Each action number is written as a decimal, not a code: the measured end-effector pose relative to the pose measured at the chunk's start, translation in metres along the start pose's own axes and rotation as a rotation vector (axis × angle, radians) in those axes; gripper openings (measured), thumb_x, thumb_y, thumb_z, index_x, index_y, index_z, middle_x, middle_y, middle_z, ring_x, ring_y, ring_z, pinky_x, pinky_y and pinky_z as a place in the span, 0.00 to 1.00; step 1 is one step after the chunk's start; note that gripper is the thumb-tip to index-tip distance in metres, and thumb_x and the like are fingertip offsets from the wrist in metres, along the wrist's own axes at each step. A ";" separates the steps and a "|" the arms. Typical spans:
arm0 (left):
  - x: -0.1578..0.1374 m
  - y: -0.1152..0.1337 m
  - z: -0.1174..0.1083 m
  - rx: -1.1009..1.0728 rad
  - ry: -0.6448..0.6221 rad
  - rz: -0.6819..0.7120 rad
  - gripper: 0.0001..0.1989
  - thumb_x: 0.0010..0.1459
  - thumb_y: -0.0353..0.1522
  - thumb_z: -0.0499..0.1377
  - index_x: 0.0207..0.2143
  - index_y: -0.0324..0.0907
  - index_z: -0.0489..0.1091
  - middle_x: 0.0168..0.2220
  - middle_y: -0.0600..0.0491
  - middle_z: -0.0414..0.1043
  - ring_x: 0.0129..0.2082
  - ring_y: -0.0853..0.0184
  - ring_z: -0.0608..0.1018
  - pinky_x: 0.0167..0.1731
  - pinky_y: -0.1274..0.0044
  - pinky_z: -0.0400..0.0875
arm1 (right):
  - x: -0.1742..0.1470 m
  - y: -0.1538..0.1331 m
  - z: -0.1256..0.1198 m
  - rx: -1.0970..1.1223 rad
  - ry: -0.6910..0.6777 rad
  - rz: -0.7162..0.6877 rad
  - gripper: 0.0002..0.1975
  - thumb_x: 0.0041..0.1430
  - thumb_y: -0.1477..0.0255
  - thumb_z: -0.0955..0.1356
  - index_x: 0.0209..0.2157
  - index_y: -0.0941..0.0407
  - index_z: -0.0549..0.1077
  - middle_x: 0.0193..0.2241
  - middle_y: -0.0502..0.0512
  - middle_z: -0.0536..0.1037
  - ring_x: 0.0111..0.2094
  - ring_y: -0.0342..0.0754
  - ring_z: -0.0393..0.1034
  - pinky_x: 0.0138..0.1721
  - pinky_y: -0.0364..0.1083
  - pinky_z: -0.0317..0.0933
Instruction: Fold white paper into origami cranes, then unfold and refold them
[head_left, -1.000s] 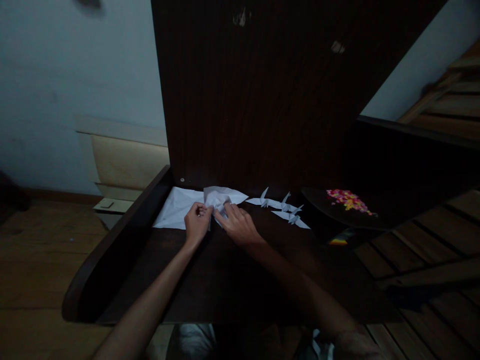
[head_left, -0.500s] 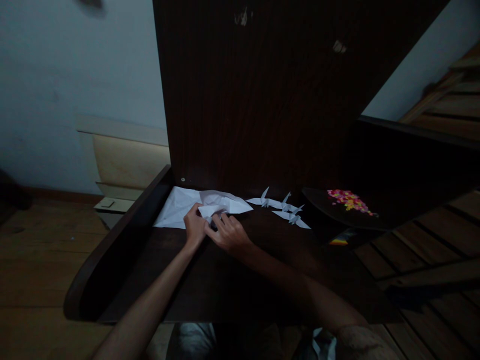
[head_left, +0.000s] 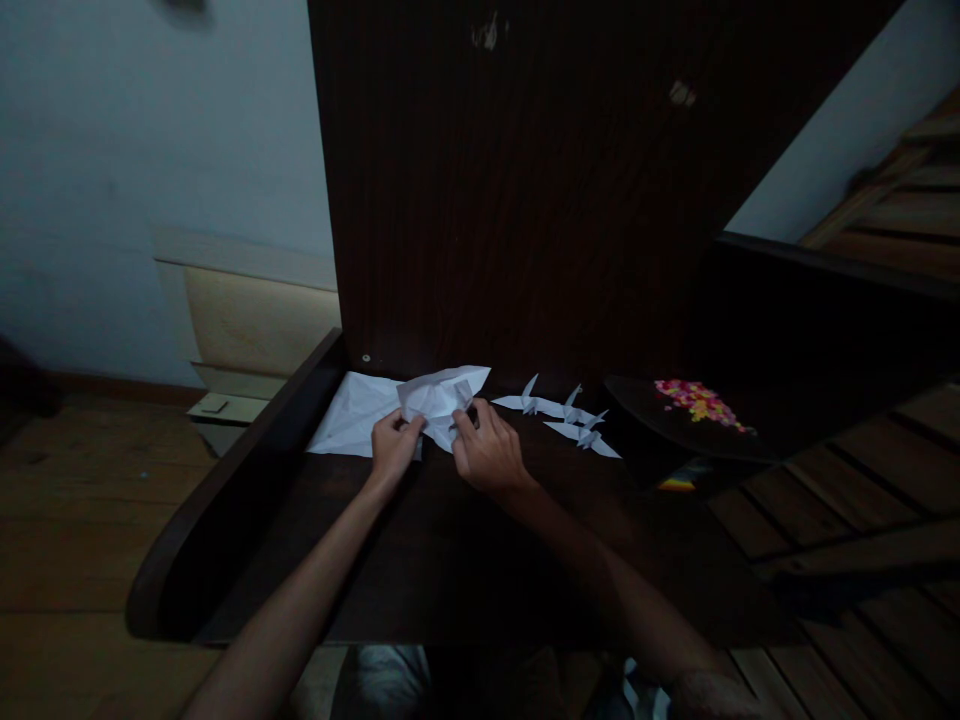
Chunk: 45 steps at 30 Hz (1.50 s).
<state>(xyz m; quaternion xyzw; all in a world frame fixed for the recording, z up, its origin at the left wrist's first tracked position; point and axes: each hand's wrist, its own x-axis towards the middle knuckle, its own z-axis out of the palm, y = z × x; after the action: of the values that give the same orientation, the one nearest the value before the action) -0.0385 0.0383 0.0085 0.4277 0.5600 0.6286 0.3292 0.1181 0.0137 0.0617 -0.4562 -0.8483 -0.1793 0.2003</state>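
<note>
A partly folded sheet of white paper (head_left: 437, 394) is held between my two hands, its creased flaps spread and its far edge raised. My left hand (head_left: 394, 447) pinches its near left side with thumb and fingers. My right hand (head_left: 489, 447) grips the right side, thumb on top and the fingertips partly hidden behind the paper. Under and left of it lies another creased white sheet (head_left: 349, 415), flat on the dark wooden desk (head_left: 420, 560). To the right of my right hand stand 3 folded paper cranes, among them a front crane (head_left: 587, 434).
Farther right, a dark curved shelf (head_left: 637, 410) bears a heap of small pink, red and yellow pieces (head_left: 697, 400). A raised side panel (head_left: 225, 500) bounds the desk on the left, and a tall dark board (head_left: 510, 200) rises behind.
The paper in my hands has been opened out and lifted at its far edge. My right hand has moved right, away from my left, and now grips the paper's right side.
</note>
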 end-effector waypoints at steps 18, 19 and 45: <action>-0.004 0.004 0.000 -0.231 -0.154 -0.019 0.12 0.40 0.33 0.60 0.15 0.41 0.56 0.16 0.61 0.51 0.19 0.74 0.57 0.20 0.81 0.50 | 0.020 0.040 0.011 0.389 0.130 0.392 0.05 0.55 0.69 0.65 0.32 0.56 0.70 0.28 0.51 0.73 0.28 0.46 0.68 0.32 0.44 0.60; -0.003 0.004 0.000 -0.236 -0.155 -0.023 0.12 0.40 0.33 0.60 0.15 0.41 0.57 0.16 0.61 0.51 0.19 0.74 0.58 0.21 0.81 0.51 | 0.020 0.045 0.012 0.442 0.135 0.410 0.04 0.53 0.70 0.65 0.30 0.56 0.70 0.25 0.49 0.73 0.26 0.46 0.67 0.31 0.44 0.60; -0.008 -0.004 0.010 -0.220 0.150 0.079 0.16 0.40 0.27 0.62 0.36 0.40 0.68 0.34 0.51 0.76 0.36 0.63 0.79 0.39 0.74 0.73 | 0.032 -0.002 0.018 0.341 0.066 0.431 0.09 0.61 0.67 0.64 0.40 0.52 0.73 0.30 0.54 0.78 0.30 0.50 0.73 0.31 0.44 0.59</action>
<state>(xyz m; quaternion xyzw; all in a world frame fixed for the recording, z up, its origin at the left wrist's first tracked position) -0.0262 0.0358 0.0030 0.3627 0.4932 0.7289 0.3063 0.0970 0.0437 0.0624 -0.5797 -0.7426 -0.0021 0.3354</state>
